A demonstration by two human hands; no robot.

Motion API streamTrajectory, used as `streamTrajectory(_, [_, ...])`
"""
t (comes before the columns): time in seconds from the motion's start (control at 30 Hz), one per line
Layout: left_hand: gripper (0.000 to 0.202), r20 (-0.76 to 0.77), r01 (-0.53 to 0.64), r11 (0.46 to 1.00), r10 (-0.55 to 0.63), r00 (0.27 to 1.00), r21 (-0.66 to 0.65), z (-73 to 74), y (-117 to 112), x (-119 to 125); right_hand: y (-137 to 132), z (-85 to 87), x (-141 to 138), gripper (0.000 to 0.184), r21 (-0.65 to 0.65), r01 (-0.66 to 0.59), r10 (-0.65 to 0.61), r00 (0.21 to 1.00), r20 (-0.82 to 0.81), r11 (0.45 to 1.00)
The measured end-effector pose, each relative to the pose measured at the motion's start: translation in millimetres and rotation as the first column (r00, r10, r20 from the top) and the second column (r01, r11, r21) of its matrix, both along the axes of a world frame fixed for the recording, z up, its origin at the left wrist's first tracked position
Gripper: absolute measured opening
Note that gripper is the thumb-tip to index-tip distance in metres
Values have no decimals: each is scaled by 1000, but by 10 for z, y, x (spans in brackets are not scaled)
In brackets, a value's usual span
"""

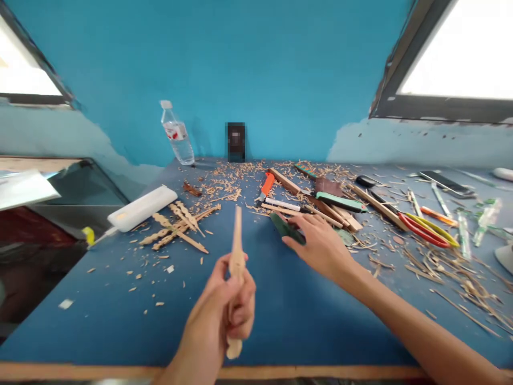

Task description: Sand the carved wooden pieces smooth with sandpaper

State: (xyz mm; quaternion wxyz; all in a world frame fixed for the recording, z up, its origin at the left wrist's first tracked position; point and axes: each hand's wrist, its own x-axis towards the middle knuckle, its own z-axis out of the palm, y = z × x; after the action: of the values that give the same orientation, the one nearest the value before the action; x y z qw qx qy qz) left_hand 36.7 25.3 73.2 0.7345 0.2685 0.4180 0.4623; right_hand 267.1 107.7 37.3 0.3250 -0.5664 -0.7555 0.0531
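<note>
My left hand [224,310] is closed around a long carved wooden stick [237,240], held upright over the blue table [120,315] near its front edge. My right hand [318,243] reaches forward and rests on a dark green tool [285,228] lying on the table; its fingers curl over the tool's near end. Just beyond it lie an orange-handled knife [266,184], a white-handled tool [282,203] and several wooden sticks.
Several carved sticks [180,227] and a white case [142,207] lie at the left. Wood shavings cover the table's middle and right. Red and yellow scissors [427,229], a phone [447,183] and a water bottle [177,133] stand farther back.
</note>
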Motion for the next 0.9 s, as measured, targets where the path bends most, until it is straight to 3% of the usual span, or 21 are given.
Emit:
streamTrajectory(0.07, [51, -4, 31, 999, -32, 999, -17, -111, -134, 4, 78, 8, 94, 8, -15, -43, 43, 999, -32, 999])
streamTrajectory(0.13, [52, -69, 12, 1000, -11, 998, 14, -221, -260, -18, -7, 88, 139, 11, 19, -23, 24, 996, -88, 1000])
streamTrajectory(0.2, [55, -149, 0, 999, 5, 989, 33, -313, -353, -55, -230, 201, 119, 13, 45, -27, 34, 984, -173, 999])
streamTrajectory(0.27, [61, -198, 36, 998, -26, 980, 47, -387, -408, -82, -506, 284, 32, 12, 23, -124, 125, 959, -255, 992])
streamTrajectory(0.33, [66, -213, 121, 990, -105, 971, 65, -447, -428, -75, -731, 290, -101, 5, -45, -242, 224, 942, -248, 969])
streamTrajectory(0.37, [67, -222, 158, 984, -137, 965, 80, -471, -429, -59, -801, 262, -171, 11, -59, -261, 244, 946, -213, 963])
streamTrajectory(0.43, [66, -244, 204, 975, -177, 953, 89, -506, -420, -11, -849, 162, -293, 32, 27, -250, 251, 959, -133, 968])
streamTrajectory(0.5, [64, -276, 215, 972, -181, 944, 98, -526, -403, 29, -810, 55, -367, 44, 228, -215, 242, 966, -95, 949])
streamTrajectory(0.57, [62, -331, 241, 960, -184, 925, 140, -533, -381, 38, -751, -6, -385, 38, 361, -172, 188, 982, -11, 917])
streamTrajectory(0.63, [55, -415, 277, 939, -173, 893, 204, -536, -352, 13, -727, -8, -356, 24, 405, -125, 70, 987, 147, 906])
streamTrajectory(0.7, [46, -519, 277, 922, -103, 848, 270, -543, -310, -22, -753, 20, -299, 19, 355, -143, 32, 953, 300, 924])
streamTrajectory(0.73, [43, -572, 265, 916, -48, 819, 302, -550, -286, -36, -779, 31, -266, 25, 289, -174, 65, 934, 351, 941])
streamTrajectory(0.83, [37, -714, 257, 889, 104, 692, 380, -580, -228, -42, -870, 0, -180, 68, 28, -270, 234, 878, 417, 963])
streamTrajectory(0.9, [28, -786, 295, 856, 186, 590, 424, -605, -225, -37, -911, -71, -153, 67, -50, -288, 281, 856, 433, 956])
